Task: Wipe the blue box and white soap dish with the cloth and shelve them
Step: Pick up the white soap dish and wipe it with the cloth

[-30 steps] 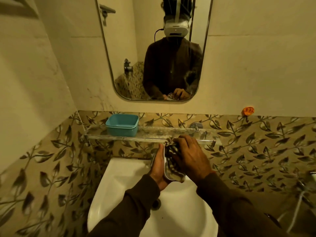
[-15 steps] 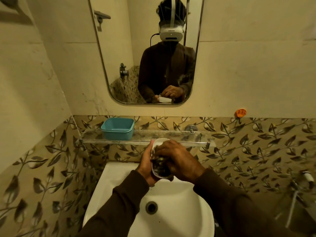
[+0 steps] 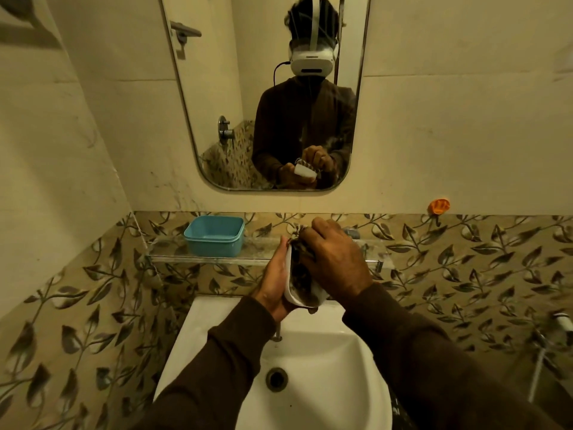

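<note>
The blue box (image 3: pixel 214 234) sits on the glass shelf (image 3: pixel 254 259): 1 of 2 done, apparently. Right of it, the left hand (image 3: pixel 274 282) grips the white soap dish (image 3: pixel 290 285); the right hand (image 3: pixel 333 262) presses the cloth (image 3: pixel 299 271) inside.

Glossy white sink (image 3: pixel 313 361), clear glass shelf (image 3: pixel 173 254), striped cloth (image 3: pixel 299 274)

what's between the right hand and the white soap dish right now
In the head view, the cloth lies between them: the right hand presses it into the white soap dish, which the left hand holds over the sink.
</note>
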The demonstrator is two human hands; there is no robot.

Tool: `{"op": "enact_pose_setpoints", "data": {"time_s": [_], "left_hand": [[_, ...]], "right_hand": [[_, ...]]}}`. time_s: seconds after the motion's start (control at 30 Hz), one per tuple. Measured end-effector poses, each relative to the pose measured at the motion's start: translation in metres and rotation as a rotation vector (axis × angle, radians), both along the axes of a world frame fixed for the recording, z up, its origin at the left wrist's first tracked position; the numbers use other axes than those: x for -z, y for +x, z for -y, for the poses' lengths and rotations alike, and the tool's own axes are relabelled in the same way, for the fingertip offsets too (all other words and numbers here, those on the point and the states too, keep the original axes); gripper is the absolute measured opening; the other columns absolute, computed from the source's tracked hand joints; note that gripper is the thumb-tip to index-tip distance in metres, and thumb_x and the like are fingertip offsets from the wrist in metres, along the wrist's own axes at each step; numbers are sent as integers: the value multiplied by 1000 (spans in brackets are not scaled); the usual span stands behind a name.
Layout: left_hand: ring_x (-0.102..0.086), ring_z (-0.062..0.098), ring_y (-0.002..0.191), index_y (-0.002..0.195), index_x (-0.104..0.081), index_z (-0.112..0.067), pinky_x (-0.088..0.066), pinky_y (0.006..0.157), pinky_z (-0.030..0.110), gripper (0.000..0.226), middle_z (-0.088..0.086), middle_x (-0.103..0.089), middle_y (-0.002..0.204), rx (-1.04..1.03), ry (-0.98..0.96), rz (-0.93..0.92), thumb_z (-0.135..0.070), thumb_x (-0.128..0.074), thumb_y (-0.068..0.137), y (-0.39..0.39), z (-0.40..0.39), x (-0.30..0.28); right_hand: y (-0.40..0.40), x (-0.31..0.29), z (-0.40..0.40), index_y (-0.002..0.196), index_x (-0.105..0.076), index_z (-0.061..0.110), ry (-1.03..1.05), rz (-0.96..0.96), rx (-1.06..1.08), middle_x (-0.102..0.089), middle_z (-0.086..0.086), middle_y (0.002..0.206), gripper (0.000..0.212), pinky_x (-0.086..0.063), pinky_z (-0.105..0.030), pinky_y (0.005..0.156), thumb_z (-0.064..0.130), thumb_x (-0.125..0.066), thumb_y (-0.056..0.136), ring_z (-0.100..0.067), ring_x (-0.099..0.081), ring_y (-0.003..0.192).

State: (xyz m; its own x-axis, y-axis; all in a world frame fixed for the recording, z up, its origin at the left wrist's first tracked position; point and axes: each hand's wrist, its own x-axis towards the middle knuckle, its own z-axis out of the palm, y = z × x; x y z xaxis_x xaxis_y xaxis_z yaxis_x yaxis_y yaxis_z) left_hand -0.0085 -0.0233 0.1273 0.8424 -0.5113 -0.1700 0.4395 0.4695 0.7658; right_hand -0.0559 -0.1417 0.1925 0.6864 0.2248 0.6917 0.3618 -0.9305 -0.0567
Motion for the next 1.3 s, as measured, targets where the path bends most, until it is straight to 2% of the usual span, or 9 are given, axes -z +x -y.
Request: {"op": "enact_pose_setpoints", "data": {"time_s": [0.2, 0.37, 0.47, 0.6, 0.77, 0.83, 0.97, 1.13, 1.3], "left_hand": [[-60, 38, 125, 136, -60, -30, -45, 105, 65, 82, 16, -65, 135, -89, 100, 101, -84, -53, 74, 4, 3, 0], [-75, 35, 100, 111, -75, -30, -61, 76, 54, 70, 16, -78, 108, -158, 39, 69, -84, -45, 78, 1, -3, -1], [-77, 33, 91, 103, -78, -30, -62, 68, 48, 67, 16, -80, 100, -142, 37, 50, -82, -43, 79, 0, -6, -1], [-73, 39, 102, 128, -66, -20, -61, 76, 54, 76, 22, -75, 112, -153, 3, 27, -78, -41, 87, -5, -5, 6], [-67, 38, 115, 132, -64, -17, -60, 82, 49, 77, 22, -70, 125, -151, -118, 45, -76, -41, 87, -6, -2, -10], [-64, 36, 121, 137, -60, -23, -59, 85, 50, 75, 19, -68, 131, -154, -132, 60, -76, -41, 87, -9, 5, -13], [-71, 33, 109, 130, -65, -31, -59, 81, 52, 67, 14, -73, 123, -189, -137, 55, -77, -43, 86, -16, 13, -2], [-69, 38, 113, 123, -71, -25, -55, 91, 57, 70, 19, -70, 126, -160, -171, -5, -77, -56, 79, -15, 10, 1], [-69, 36, 113, 121, -73, -22, -56, 88, 56, 67, 19, -70, 127, -106, -205, -42, -74, -51, 85, -16, 6, 4]], "right_hand": [[1, -7, -7, 103, -67, 5, -60, -82, 122, -64, -15, 102, 29, -55, -42, 71, 15, -76, 77, -32, -62, 89], [-13, -1, -18, 115, -65, 12, -129, -374, 66, -61, -11, 116, 39, -52, -38, 90, 29, -73, 82, -28, -58, 105], [-19, -4, -24, 112, -68, 12, -75, -535, 42, -63, -11, 112, 31, -54, -34, 84, 28, -70, 86, -27, -61, 100], [-21, -15, -17, 93, -66, 15, 445, -934, -83, -67, -4, 84, 6, -49, -15, 46, 18, -66, 89, -14, -64, 65], [-20, -22, -23, 112, -65, 9, 1603, -809, -303, -72, -16, 104, 23, -62, -35, 65, 13, -66, 89, -28, -71, 92], [-12, -24, -24, 118, -60, 11, 1766, -603, -249, -70, -15, 109, 29, -61, -45, 76, 13, -67, 89, -30, -70, 96], [-8, -23, -15, 119, -55, 21, 1589, -509, -201, -66, -7, 113, 34, -61, -29, 69, 15, -68, 88, -16, -68, 93], [-12, -3, -14, 136, -51, 22, 569, -440, -93, -60, -1, 131, 47, -47, -37, 100, 33, -61, 91, -16, -54, 116], [-19, -10, -11, 134, -54, 22, 566, -530, -247, -60, 0, 132, 40, -46, -40, 104, 17, -56, 94, -15, -53, 119]]}}
